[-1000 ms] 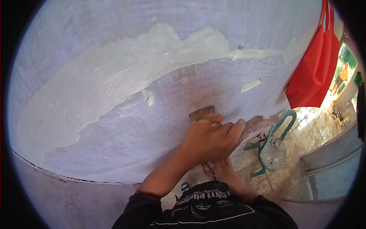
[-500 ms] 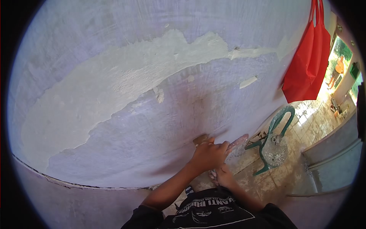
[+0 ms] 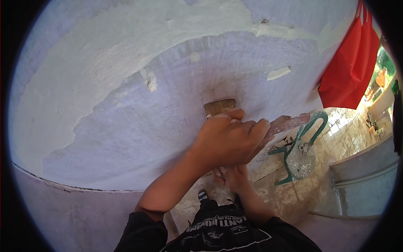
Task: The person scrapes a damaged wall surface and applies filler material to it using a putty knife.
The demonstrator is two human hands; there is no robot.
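My left hand [image 3: 231,138] is closed round a flat scraper-like tool [image 3: 220,107], whose brownish broad end lies at or close to the patchy wall [image 3: 168,113]. A long pinkish, plaster-smeared piece [image 3: 289,124] sticks out to the right from the same hand; how it joins the tool is hidden. Lower down and partly behind that hand, my right hand [image 3: 236,178] has curled fingers with whitish smears. What it holds, if anything, cannot be made out.
A red bag [image 3: 348,69] hangs at the upper right. Below it a green-framed object with a splattered round seat [image 3: 301,161] stands on the dirty tiled floor [image 3: 327,147]. A pale curved panel [image 3: 365,172] is at the right, with an orange-clad person [image 3: 381,79] far beyond.
Both hands have moved up in the view, and the left looks larger. The tool's broad end is higher and more visible. The wall patches have shifted upward as the view moved.
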